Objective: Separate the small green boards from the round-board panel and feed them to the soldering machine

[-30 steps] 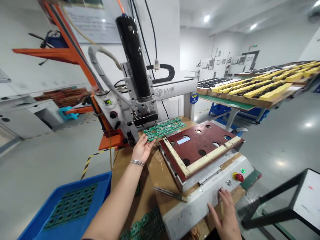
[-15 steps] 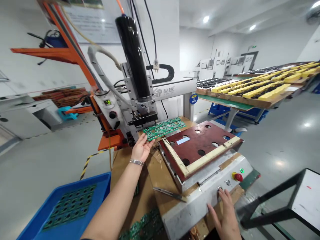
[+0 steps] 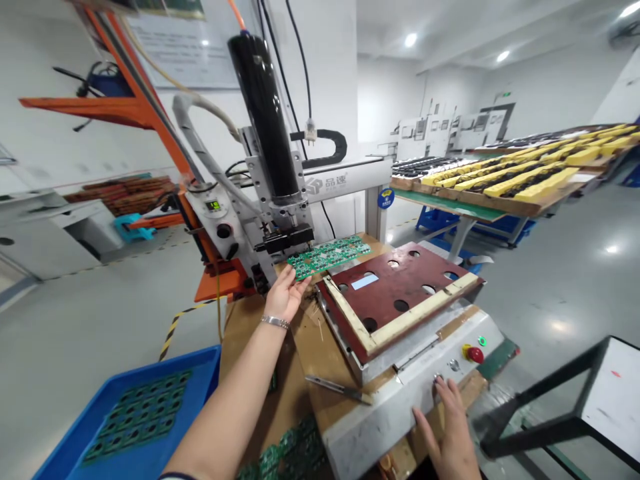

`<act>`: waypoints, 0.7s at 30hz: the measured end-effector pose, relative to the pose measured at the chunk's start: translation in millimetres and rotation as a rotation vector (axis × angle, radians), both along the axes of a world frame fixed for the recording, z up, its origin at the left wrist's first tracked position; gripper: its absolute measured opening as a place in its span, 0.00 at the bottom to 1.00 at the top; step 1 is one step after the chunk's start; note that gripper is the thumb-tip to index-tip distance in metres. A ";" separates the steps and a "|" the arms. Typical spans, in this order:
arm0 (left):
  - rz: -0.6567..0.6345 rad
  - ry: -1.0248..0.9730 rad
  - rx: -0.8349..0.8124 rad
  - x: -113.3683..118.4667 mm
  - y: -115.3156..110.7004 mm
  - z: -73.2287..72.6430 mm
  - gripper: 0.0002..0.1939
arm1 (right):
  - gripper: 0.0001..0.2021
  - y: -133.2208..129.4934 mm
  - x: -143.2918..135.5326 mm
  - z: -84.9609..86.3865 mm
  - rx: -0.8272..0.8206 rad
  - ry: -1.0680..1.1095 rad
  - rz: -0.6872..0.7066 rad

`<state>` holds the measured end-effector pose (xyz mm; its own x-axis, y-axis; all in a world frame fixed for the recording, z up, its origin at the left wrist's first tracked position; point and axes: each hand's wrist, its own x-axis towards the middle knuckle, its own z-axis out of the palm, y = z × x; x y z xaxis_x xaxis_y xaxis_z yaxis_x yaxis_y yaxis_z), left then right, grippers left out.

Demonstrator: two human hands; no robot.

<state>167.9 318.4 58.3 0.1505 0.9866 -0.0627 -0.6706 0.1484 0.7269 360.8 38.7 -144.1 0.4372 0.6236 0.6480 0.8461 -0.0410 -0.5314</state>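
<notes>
Barely any change: left hand, centre, still pinching circuit board; right hand, lower right, loosely spread, empty, at control panel; work seemingly paused

One camera sits on the person's head, above and behind the left hand and right hand, facing forward and down. The right hand is nearer, at the lower edge; the left is farther off, near the view's middle. The wide view takes in the bin left of the left forearm and the machine beyond the left hand.
</notes>
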 end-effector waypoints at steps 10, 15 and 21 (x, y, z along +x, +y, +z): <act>0.042 -0.026 -0.007 -3.9 0.4 1.7 0.12 | 0.29 -0.5 2.3 -6.3 -0.030 -0.044 0.007; 0.035 -0.025 -0.014 -6.9 -1.6 0.6 0.11 | 0.29 -0.3 2.5 -6.5 -0.024 -0.044 0.009; 0.024 -0.022 -0.014 -7.9 -5.6 2.1 0.09 | 0.28 0.6 2.8 -4.1 0.001 -0.028 0.013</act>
<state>160.0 312.7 60.5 0.1282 0.9890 -0.0732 -0.6896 0.1419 0.7102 363.6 39.2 -148.2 0.4107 0.6283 0.6607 0.8612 -0.0294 -0.5074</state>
